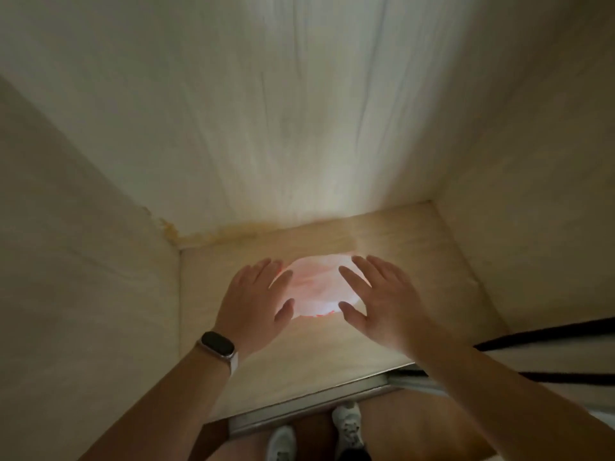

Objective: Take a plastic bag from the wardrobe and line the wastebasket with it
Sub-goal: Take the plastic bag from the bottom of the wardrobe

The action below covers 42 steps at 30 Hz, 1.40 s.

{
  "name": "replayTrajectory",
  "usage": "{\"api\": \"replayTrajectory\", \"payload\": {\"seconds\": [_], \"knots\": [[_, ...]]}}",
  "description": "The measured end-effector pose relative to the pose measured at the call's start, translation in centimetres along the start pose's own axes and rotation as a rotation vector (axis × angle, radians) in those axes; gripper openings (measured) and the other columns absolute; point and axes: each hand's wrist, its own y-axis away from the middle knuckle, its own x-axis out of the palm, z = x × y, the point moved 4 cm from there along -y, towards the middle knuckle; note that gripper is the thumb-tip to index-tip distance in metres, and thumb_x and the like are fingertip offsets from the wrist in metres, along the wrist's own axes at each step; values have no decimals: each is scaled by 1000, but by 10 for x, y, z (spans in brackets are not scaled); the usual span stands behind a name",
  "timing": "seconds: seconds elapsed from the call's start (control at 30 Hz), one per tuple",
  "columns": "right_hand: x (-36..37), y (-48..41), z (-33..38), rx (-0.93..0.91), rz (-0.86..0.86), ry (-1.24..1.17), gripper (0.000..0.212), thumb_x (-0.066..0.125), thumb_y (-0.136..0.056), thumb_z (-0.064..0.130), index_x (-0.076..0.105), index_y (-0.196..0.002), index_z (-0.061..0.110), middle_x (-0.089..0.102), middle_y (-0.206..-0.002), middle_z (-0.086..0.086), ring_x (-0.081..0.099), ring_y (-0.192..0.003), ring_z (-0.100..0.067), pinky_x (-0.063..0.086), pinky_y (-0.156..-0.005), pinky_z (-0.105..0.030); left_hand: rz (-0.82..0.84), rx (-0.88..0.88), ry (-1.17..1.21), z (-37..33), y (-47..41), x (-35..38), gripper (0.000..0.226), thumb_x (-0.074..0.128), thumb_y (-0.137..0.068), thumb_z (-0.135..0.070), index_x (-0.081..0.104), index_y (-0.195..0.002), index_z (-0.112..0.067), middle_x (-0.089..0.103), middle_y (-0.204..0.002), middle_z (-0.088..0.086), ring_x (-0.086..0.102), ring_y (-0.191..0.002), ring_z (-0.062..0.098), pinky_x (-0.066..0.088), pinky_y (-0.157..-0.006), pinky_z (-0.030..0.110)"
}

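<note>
Two bare forearms are reaching in from the six o'clock edge, and below them white sneakers [347,427] are showing on a brown floor beside a metal door track [309,402]. On the left wrist a dark smartwatch [218,343] on a pale band is sitting, its screen blank, with no writing readable anywhere. Left hand [254,302] and right hand [376,299] are both spread wide with fingers splayed, flanking a plastic bag [316,287] and holding nothing; whether the fingertips are touching it cannot be told. This bag, pale pink and glowing in a bright patch of light, is lying crumpled in a flattened oval on the wardrobe floor [416,261], toward the twelve o'clock side of that shelf near the back wall [266,128], its long axis running roughly from nine to three o'clock. Red marks are showing along its six o'clock edge, too blurred to read. A yellowish stain [213,236] is spreading along the back seam at about ten o'clock from the bag. At four o'clock a pale sliding door [559,354] with dark stripes is edging into the opening. Nothing is lying between the hands and the bag.
</note>
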Motion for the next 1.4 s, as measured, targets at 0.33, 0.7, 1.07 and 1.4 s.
{"api": "replayTrajectory", "payload": {"seconds": [0.33, 0.7, 1.07, 1.4], "knots": [[168, -48, -26, -110, 200, -26, 61, 41, -90, 55, 49, -139, 20, 48, -144, -13, 45, -131, -36, 40, -106, -49, 176, -355, 157, 58, 18, 175, 57, 63, -83, -46, 54, -131, -17, 55, -137, 9, 51, -126, 30, 44, -101, 45], [287, -87, -22, -124, 195, -67, 64, 39, -89, 58, 47, -140, 19, 42, -148, -16, 39, -134, -38, 34, -109, -53, 189, -514, 343, 86, 19, 315, 80, 59, -72, -57, 42, -136, -11, 56, -131, 13, 53, -118, 36, 49, -91, 46], [333, -84, -31, -128, 147, -117, 54, 49, -89, 49, 53, -129, 14, 53, -135, -15, 48, -122, -38, 41, -101, -51, 31, -509, 435, 79, 27, 338, 40, 54, -77, -35, 64, -105, -9, 66, -90, 12, 60, -82, 36, 49, -68, 41], [271, -75, -29, -103, 196, -280, 45, 47, -92, 44, 56, -126, 14, 59, -127, -9, 52, -117, -29, 44, -98, -44, 0, -524, 600, 55, 27, 251, 35, 62, -74, -29, 67, -103, -11, 62, -86, 0, 55, -75, 18, 34, -60, 20]]}}
